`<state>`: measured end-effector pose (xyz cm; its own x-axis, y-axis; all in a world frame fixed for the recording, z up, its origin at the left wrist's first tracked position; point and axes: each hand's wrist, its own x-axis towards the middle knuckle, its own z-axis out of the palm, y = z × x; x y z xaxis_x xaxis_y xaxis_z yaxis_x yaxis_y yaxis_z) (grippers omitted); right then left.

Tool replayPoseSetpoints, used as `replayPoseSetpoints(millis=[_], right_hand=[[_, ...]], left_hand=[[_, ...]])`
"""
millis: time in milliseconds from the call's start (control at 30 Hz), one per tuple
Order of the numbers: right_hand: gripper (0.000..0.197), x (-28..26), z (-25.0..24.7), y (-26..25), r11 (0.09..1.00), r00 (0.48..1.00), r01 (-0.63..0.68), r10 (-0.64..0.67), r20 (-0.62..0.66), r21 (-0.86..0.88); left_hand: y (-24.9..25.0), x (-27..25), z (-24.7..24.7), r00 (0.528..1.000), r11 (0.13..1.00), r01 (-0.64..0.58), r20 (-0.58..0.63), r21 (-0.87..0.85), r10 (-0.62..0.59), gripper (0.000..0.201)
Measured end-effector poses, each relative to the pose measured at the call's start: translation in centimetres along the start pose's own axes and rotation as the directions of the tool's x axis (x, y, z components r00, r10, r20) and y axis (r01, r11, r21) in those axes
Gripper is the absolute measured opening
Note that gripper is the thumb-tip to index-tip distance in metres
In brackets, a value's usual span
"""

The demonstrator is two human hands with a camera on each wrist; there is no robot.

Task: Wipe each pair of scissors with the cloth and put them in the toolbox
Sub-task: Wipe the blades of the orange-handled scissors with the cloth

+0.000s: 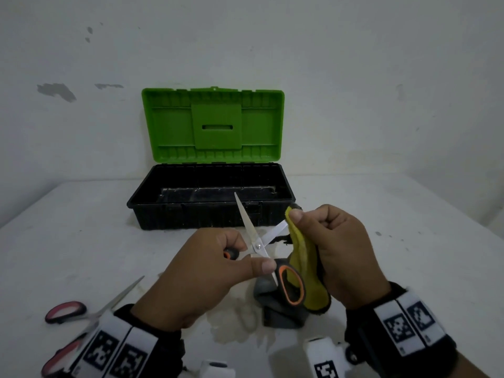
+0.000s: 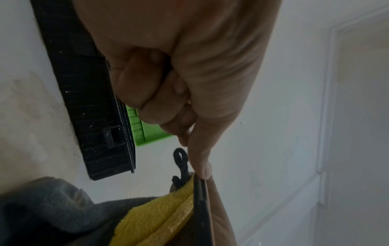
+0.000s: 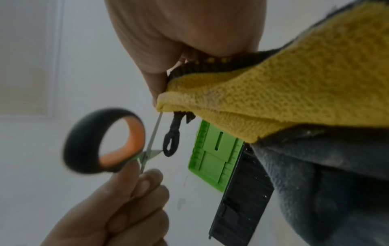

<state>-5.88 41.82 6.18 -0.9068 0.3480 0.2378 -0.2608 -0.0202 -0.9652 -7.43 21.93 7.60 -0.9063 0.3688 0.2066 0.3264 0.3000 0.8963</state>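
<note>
My left hand [image 1: 215, 268] grips black-and-orange scissors [image 1: 257, 245] near the pivot, their blades spread apart above the table. My right hand [image 1: 327, 241] pinches a yellow-and-grey cloth [image 1: 302, 257] around the tip of the right-hand blade. In the right wrist view the cloth [image 3: 284, 93] folds over the blade and the scissors' orange-lined handle ring [image 3: 105, 141] hangs below. In the left wrist view my left hand [image 2: 179, 83] is curled shut beside the cloth [image 2: 160, 216]. The toolbox [image 1: 210, 197] stands behind, green lid [image 1: 212, 124] up, its black tray open.
Pink-handled scissors [image 1: 71, 312] lie on the white table [image 1: 409, 255] at the front left, partly hidden by my left wrist band. A white wall stands right behind the toolbox. A stained patch marks the table below my hands.
</note>
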Motion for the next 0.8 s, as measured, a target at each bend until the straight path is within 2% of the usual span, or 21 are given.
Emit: replayPoseSetpoints(millis=[100, 167, 300, 433, 600, 700, 800], right_hand=[[0.028, -0.9, 0.4, 0.1, 0.999, 0.998, -0.001, 0.003, 0.068, -0.037], [0.03, -1.0, 0.3, 0.1, 0.999, 0.998, -0.002, 0.005, 0.07, -0.048], [0.039, 0.8, -0.9, -0.2, 1.0, 0.998, -0.001, -0.001, -0.055, -0.023], [0.033, 1.5, -1.6, -0.9, 0.995, 0.99, 0.042, -0.054, -0.133, -0.091], [0.025, 0.1, -0.8, -1.5, 0.971, 0.991, 0.118, -0.128, -0.033, -0.206], [0.022, -0.7, 0.8, -1.4, 0.947, 0.989, 0.149, -0.145, 0.036, -0.283], [0.021, -1.3, 2.2, -0.8, 0.943, 0.986, 0.162, -0.143, 0.086, -0.29]], left_hand=[[-0.1, -0.1, -0.1, 1.0, 0.999, -0.018, 0.001, 0.042, 0.018, 0.046], [0.0, -0.2, -0.2, 1.0, 0.998, -0.023, -0.001, 0.062, 0.023, 0.046], [0.0, -0.2, 0.2, 0.999, 0.998, -0.028, -0.023, 0.057, 0.029, 0.051], [0.2, -0.2, 0.2, 0.998, 0.996, -0.021, -0.065, 0.09, 0.027, 0.044], [-0.5, 0.5, 0.2, 0.985, 0.977, -0.024, -0.163, 0.214, 0.06, 0.043], [-0.4, 0.7, 0.8, 0.979, 0.962, -0.038, -0.182, 0.269, 0.089, 0.041], [-0.2, 0.8, 1.3, 0.973, 0.947, -0.046, -0.201, 0.318, 0.115, 0.039]])
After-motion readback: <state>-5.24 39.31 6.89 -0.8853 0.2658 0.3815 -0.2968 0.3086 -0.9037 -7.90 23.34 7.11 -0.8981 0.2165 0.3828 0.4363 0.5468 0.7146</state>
